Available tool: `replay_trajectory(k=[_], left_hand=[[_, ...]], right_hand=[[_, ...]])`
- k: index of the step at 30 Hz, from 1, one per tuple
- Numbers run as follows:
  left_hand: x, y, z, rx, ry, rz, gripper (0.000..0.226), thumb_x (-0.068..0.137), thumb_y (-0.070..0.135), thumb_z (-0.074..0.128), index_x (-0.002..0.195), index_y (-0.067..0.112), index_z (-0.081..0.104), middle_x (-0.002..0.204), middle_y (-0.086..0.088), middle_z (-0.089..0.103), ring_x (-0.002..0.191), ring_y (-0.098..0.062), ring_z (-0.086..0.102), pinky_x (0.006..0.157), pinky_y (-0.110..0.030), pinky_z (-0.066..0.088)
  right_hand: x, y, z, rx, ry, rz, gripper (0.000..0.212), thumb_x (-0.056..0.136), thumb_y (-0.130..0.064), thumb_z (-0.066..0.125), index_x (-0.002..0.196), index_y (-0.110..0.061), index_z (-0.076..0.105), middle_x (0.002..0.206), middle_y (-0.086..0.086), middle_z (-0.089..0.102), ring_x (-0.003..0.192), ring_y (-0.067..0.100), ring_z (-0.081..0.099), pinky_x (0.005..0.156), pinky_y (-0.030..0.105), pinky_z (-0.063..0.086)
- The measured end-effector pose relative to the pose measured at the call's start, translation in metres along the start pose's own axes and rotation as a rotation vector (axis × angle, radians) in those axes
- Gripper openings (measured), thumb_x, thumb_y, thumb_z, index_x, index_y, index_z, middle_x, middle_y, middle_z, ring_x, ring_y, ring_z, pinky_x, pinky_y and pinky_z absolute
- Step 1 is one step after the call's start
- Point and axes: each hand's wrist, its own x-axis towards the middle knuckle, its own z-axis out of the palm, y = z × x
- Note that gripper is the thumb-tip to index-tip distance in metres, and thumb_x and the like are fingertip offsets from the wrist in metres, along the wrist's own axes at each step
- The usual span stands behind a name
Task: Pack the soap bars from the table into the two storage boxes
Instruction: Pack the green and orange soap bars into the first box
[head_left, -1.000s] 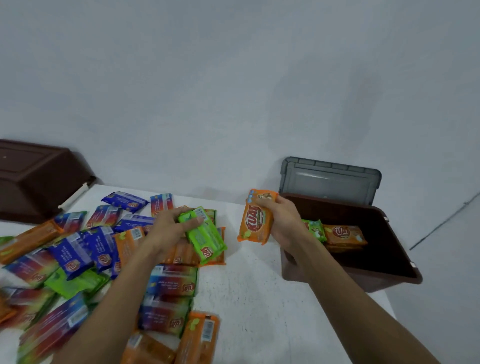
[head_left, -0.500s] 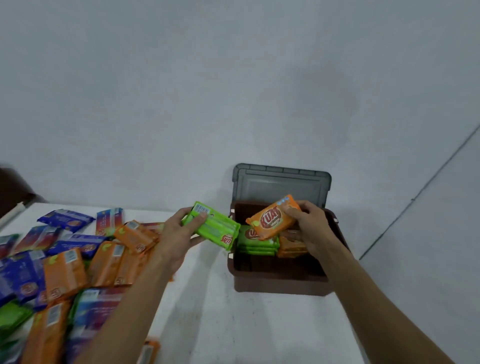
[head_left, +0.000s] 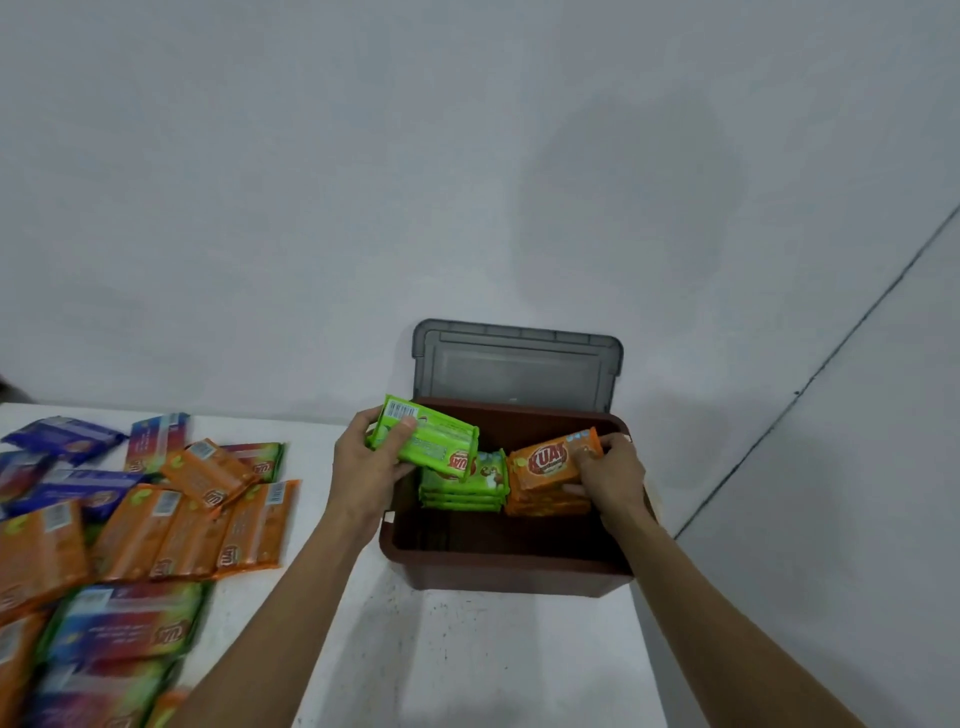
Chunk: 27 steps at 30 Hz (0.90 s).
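A brown storage box (head_left: 498, 569) stands open at the table's right end. Inside it, against the far wall, sit a stack of green soap bars (head_left: 465, 491) and a stack of orange soap bars (head_left: 540, 505). My left hand (head_left: 366, 467) holds a green soap bar (head_left: 431, 441) over the box's left rim, above the green stack. My right hand (head_left: 610, 475) grips an orange soap bar (head_left: 553, 460) inside the box, resting on top of the orange stack. Several orange, blue and multicoloured soap bars (head_left: 208, 519) lie loose on the white table (head_left: 467, 660) at the left.
The box's grey lid (head_left: 517, 364) leans upright against the white wall behind it. The table's right edge runs just past the box. The near half of the box floor is bare.
Both hands have carried their bars rightward from the pile to the box. The orange bar now sits low on the orange stack, and the green bar has reached the box's rim.
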Motion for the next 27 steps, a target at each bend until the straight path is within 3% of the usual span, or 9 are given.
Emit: replay_trajectory(k=[2,4,6,10,13,20,23,25,27], left_hand=[[0.001,-0.001,0.0,0.002,0.006,-0.001,0.017,0.092,0.014,0.065,0.108,0.017,0.06,0.106,-0.015,0.07,0.095,-0.024,0.07,0.075,-0.032,0.06],[0.001,-0.003,0.001,0.006,0.004,0.003,0.017,0.091,0.014,0.065,0.107,0.017,0.06,0.106,-0.015,0.07,0.096,-0.025,0.07,0.075,-0.032,0.06],[0.002,-0.004,0.002,0.024,0.007,0.01,0.017,0.091,0.014,0.065,0.108,0.016,0.061,0.106,-0.015,0.071,0.097,-0.025,0.07,0.076,-0.032,0.06],[0.003,-0.005,0.001,0.037,0.003,0.009,0.022,0.091,0.014,0.065,0.112,0.013,0.06,0.109,-0.016,0.07,0.098,-0.025,0.071,0.077,-0.033,0.06],[0.002,-0.004,0.002,0.04,-0.011,0.017,0.028,0.092,0.015,0.064,0.118,0.01,0.058,0.109,-0.015,0.07,0.099,-0.024,0.071,0.073,-0.028,0.06],[0.0,-0.002,0.003,0.041,-0.016,0.011,0.03,0.092,0.014,0.064,0.121,0.009,0.057,0.11,-0.016,0.07,0.098,-0.023,0.07,0.072,-0.026,0.06],[-0.001,0.0,0.005,0.056,-0.022,0.006,0.029,0.092,0.013,0.063,0.12,0.009,0.058,0.11,-0.015,0.07,0.096,-0.021,0.071,0.071,-0.025,0.06],[-0.002,0.002,0.006,0.071,-0.027,0.008,0.029,0.092,0.012,0.063,0.121,0.008,0.058,0.108,-0.013,0.07,0.095,-0.019,0.071,0.073,-0.028,0.06],[-0.004,0.005,0.006,0.075,-0.046,0.018,0.027,0.092,0.011,0.063,0.119,0.009,0.06,0.105,-0.01,0.071,0.094,-0.018,0.071,0.075,-0.029,0.06]], right_hand=[[0.0,0.004,0.003,-0.138,0.038,-0.104,0.025,0.097,-0.021,0.059,0.114,-0.005,0.052,0.11,0.011,0.062,0.091,0.025,0.064,0.07,0.041,0.06],[-0.001,0.004,0.003,-0.278,0.049,-0.2,0.024,0.097,-0.018,0.057,0.115,-0.005,0.048,0.106,0.01,0.059,0.09,0.023,0.058,0.063,0.029,0.049],[0.0,0.003,0.002,-0.429,0.045,-0.284,0.023,0.097,-0.02,0.057,0.113,-0.006,0.047,0.104,0.013,0.062,0.088,0.026,0.058,0.061,0.026,0.039],[-0.002,-0.002,0.004,-0.785,0.025,-0.372,0.026,0.099,-0.031,0.052,0.117,-0.011,0.052,0.106,0.011,0.068,0.094,0.03,0.067,0.064,0.029,0.04],[-0.001,-0.003,0.003,-0.882,0.004,-0.41,0.027,0.101,-0.032,0.048,0.12,-0.013,0.055,0.108,0.009,0.069,0.094,0.027,0.068,0.064,0.03,0.041],[0.001,-0.004,0.001,-0.869,-0.031,-0.415,0.029,0.102,-0.034,0.046,0.12,-0.014,0.056,0.109,0.009,0.068,0.094,0.026,0.068,0.065,0.029,0.045],[-0.004,-0.005,0.002,-0.895,0.041,-0.451,0.032,0.102,-0.037,0.042,0.119,-0.013,0.056,0.112,0.011,0.061,0.09,0.027,0.066,0.064,0.03,0.044],[-0.01,-0.01,0.006,-0.795,0.079,-0.545,0.029,0.102,-0.035,0.044,0.113,-0.013,0.06,0.106,0.009,0.058,0.082,0.024,0.063,0.058,0.026,0.039],[-0.016,-0.02,0.01,-0.534,-0.031,-0.553,0.022,0.1,-0.029,0.049,0.097,-0.013,0.064,0.085,0.0,0.061,0.071,0.017,0.059,0.053,0.022,0.037]])
